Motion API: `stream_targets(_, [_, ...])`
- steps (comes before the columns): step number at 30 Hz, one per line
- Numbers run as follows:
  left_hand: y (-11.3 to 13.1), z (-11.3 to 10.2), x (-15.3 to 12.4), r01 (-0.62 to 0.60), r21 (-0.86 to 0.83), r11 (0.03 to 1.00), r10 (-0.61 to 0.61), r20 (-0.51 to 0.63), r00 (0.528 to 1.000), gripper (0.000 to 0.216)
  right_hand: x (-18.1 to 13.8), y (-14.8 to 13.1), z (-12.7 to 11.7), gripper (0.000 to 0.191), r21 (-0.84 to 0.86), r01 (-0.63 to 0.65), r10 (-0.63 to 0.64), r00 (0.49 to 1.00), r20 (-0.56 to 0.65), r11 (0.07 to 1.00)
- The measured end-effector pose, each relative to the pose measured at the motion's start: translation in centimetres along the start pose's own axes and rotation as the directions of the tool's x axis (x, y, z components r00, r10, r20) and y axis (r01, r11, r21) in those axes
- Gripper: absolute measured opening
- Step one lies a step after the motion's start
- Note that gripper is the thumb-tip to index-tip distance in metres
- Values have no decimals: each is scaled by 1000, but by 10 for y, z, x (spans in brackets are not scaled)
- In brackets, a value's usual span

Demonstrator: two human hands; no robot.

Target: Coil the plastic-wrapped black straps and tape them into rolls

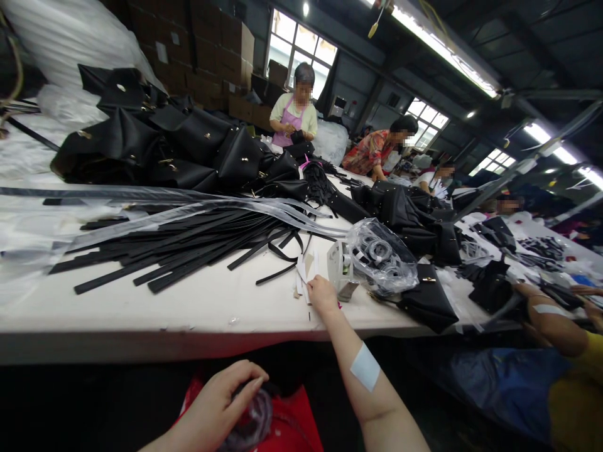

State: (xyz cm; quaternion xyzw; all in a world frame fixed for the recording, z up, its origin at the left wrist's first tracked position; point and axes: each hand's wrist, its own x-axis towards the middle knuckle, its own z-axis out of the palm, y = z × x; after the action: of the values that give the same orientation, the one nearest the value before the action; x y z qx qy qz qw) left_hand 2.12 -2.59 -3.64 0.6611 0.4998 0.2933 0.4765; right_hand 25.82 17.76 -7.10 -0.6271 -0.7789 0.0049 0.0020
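Note:
My right hand (324, 295) reaches onto the table edge, its fingers closed on a thin white paper strip (302, 272). Right beside it stand a small white box (335, 267) and a metal tape dispenser-like piece (348, 289). Low over my lap, my left hand (228, 395) has its fingers curled round a coil of clear plastic (258, 414); part of that coil is hidden by the hand. Red cloth (296, 417) lies beneath it. To the left of my right hand, long black straps (188, 245) fan out, with clear plastic strips (226, 204) across them.
Black bags (188, 141) are heaped along the table's far side. A clear plastic bag of rings (381, 254) and a black bag (431, 298) lie to the right. Co-workers (294, 116) stand opposite; another person's arm (549, 317) reaches in at right. The table edge (141, 333) runs before me.

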Motion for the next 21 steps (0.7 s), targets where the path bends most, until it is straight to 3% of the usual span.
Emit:
stream_targets(8, [1, 1, 0, -4, -10, 1000, 4, -7, 1000, 28, 0, -2, -3, 29, -7, -24, 24, 1000, 6, 1000])
stream_targets(15, [-1, 0, -1, -4, -1, 1000, 4, -4, 1000, 27, 2, -14, 2, 23, 18, -106, 107, 992, -62, 994])
stream_targets(21, [-3, -6, -1, 55, -44, 998, -55, 7, 998, 31, -1, -1, -38, 31, 124, -193, 212, 963, -166, 973])
